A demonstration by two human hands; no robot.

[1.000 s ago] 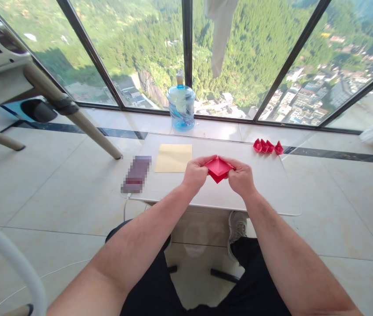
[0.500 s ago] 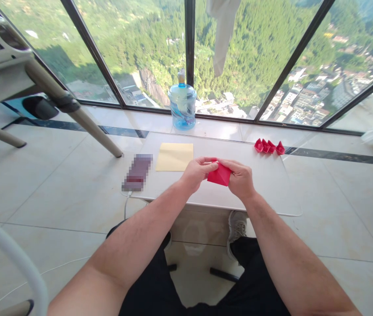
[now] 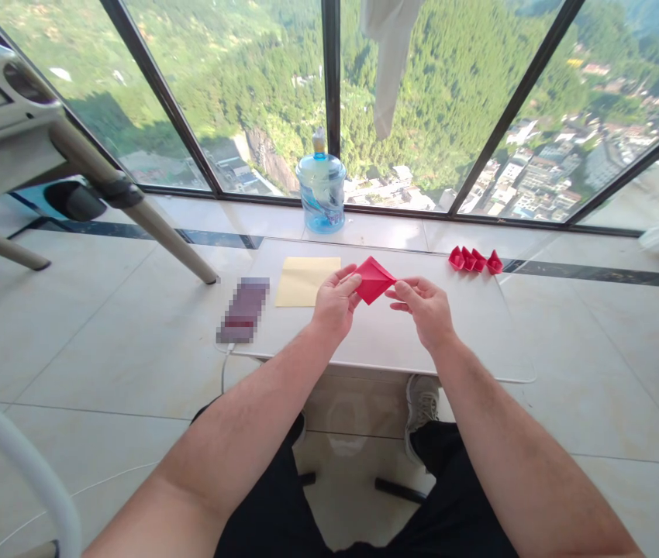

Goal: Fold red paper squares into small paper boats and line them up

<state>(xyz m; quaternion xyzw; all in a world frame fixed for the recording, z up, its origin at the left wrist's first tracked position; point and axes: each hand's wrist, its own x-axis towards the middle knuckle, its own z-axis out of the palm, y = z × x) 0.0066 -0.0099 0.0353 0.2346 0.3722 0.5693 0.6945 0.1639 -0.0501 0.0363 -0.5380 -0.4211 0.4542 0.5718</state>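
Observation:
A folded red paper [image 3: 374, 280], diamond-shaped with a crease across it, is held in the air above the low white table [image 3: 451, 333]. My left hand [image 3: 335, 301] pinches its left corner, thumb on top. At its right corner, my right hand [image 3: 424, 308] grips the tip between thumb and forefinger, the other fingers loosely curled. Several small red folded paper pieces [image 3: 469, 260] stand in a row at the table's far right corner. A yellow sheet of paper [image 3: 300, 280] lies flat on the table, beyond and left of my left hand.
A phone-like object [image 3: 245, 310], blurred out, lies at the table's left edge with a white cable attached. Behind the table a blue water jug [image 3: 321, 194] stands by the tall windows. Metal furniture legs [image 3: 160, 232] rise at the left, and a white curved tube [image 3: 27, 457] is nearer.
The red paper has been turned so its corners point to the sides. My right hand has moved from behind it to its right tip, and the hands are farther apart.

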